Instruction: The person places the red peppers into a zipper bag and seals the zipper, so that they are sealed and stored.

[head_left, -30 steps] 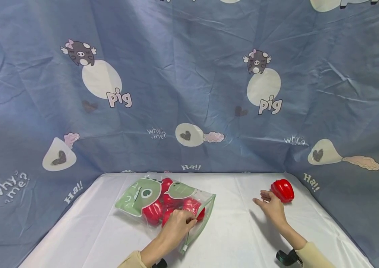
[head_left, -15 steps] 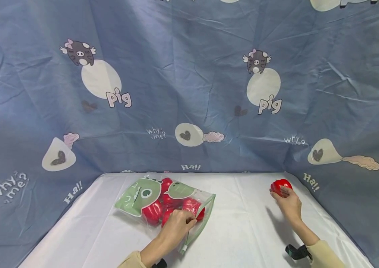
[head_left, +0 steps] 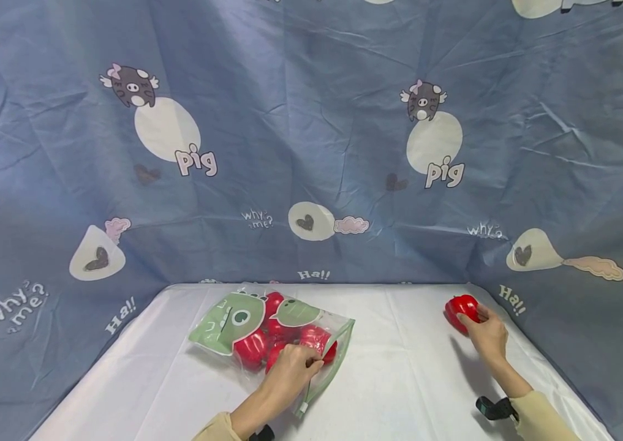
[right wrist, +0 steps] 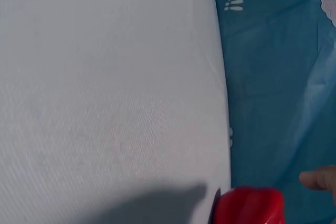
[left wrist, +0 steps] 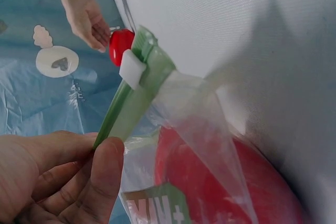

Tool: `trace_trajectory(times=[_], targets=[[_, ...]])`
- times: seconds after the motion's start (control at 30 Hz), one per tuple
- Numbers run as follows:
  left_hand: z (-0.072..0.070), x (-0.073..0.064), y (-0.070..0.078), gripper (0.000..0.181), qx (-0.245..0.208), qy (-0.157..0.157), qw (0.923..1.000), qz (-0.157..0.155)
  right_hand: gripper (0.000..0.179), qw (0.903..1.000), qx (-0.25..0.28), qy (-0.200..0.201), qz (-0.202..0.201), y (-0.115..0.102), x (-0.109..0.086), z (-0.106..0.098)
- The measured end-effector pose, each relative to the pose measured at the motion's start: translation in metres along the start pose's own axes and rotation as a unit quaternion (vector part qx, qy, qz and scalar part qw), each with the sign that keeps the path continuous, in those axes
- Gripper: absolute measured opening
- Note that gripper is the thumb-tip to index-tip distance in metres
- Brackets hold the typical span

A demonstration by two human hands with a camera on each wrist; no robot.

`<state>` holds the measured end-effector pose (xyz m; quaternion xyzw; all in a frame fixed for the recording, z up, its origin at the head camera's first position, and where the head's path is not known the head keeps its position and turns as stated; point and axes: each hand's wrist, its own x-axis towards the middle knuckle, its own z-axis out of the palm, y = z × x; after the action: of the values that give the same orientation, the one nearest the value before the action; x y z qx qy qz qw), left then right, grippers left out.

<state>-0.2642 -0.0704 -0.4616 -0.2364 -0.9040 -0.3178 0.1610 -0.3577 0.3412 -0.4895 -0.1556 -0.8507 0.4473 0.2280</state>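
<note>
My left hand [head_left: 289, 370] pinches the green zip edge of a clear plastic zip bag [head_left: 217, 334] printed with green dinosaurs, as the left wrist view shows up close. Several red bell peppers lie inside the bag, and its white slider [left wrist: 132, 69] sits near one end of the zip edge. Toward the far right of the table rests a single red bell pepper [head_left: 457, 304]. Around its near right side is my right hand [head_left: 489, 338], thumb and fingers spread. In the right wrist view a fingertip [right wrist: 317, 178] stands apart from the pepper [right wrist: 249, 206].
A white cloth covers the table [head_left: 388, 367]. Behind it and along both sides hangs a blue curtain [head_left: 344, 153] with pig prints. The loose pepper lies close to the table's right edge.
My right hand has moved right and forward from beside the loose pepper, and is now around its near right side. My left hand and the bag have stayed in place.
</note>
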Motion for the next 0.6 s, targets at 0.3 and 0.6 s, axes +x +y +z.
trace_trajectory(times=[0.3,0.6], targets=[[-0.001,0.000,0.000,0.004,0.003,0.003,1.0000,0.005,0.065,0.9996,-0.016,0.006,0.023,0.012,0.009,0.001],[0.000,0.000,-0.001,0.005,-0.009,-0.003,1.0000,0.002,0.070,0.9983,-0.039,-0.034,0.028,0.023,0.018,0.003]])
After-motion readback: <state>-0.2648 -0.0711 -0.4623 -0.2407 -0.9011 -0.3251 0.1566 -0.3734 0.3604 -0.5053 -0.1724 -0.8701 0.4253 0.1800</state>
